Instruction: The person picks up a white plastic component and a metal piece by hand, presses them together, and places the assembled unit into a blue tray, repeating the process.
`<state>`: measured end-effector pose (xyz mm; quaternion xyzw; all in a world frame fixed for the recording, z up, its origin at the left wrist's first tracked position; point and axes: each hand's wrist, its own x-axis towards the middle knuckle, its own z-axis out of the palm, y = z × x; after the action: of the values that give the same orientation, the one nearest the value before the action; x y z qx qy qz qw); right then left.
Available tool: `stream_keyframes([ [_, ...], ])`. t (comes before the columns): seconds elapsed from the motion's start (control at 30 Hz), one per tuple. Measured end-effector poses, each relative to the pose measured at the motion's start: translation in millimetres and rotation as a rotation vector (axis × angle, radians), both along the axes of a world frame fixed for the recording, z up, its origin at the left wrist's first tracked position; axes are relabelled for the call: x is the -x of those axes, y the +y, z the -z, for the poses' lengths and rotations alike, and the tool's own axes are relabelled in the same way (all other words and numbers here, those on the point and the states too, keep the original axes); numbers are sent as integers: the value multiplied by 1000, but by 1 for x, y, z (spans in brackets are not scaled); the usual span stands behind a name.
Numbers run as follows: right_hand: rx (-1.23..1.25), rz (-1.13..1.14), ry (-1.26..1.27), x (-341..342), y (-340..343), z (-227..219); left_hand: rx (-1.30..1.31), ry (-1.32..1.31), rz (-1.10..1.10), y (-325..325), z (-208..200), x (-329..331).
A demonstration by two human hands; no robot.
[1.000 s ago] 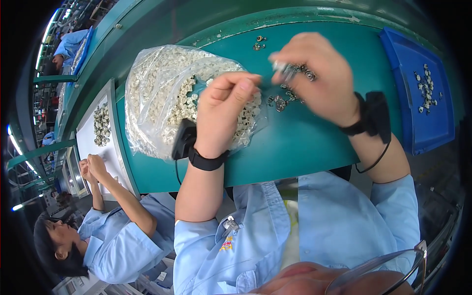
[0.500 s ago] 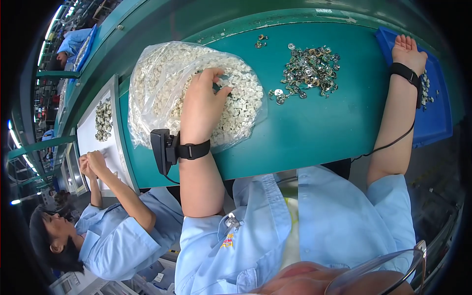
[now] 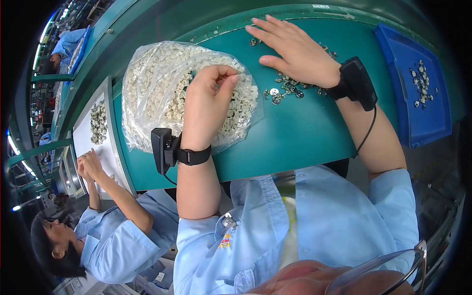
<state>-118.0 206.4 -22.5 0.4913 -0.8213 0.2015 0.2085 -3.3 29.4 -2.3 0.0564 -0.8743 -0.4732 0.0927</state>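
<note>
On the left of the green table lies a clear plastic bag filled with small white block-like parts. My left hand is over the bag's open side, its thumb and fingertips pressed together. Whatever is between them, if anything, is too small or hidden to make out. My right hand stretches out with its fingers spread above a heap of small shiny metal disc parts, hiding most of the heap. A few similar metal parts lie just beyond its fingertips.
A blue tray with several small parts in it stands at the right end of the table. At the left, a co-worker's hands are above a white tray with a small heap of parts. Black bands with cables circle both my wrists.
My right hand has swung left from the blue tray to above the metal heap. My left fingers have closed from a wider curl into a pinch, still over the bag.
</note>
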Motion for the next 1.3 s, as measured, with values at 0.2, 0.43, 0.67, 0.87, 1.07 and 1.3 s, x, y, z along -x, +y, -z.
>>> stream_keyframes([
  [0.2,-191,-65,-255,8,4,4,-133,35,26,9,1,2],
  [0.43,79,-101,-572,12,19,-4,-439,164,-3,7,-1,4],
  [0.67,478,-160,-1084,0,19,-22,-681,141,74,11,-1,2],
  [0.87,400,-373,-1111,-13,17,-26,-681,20,176,20,2,0],
  [1.07,553,-331,-1361,-28,11,-26,-678,-43,205,25,2,-2],
  [1.3,629,-320,-1478,-31,12,-30,-693,-1,164,29,4,0],
])
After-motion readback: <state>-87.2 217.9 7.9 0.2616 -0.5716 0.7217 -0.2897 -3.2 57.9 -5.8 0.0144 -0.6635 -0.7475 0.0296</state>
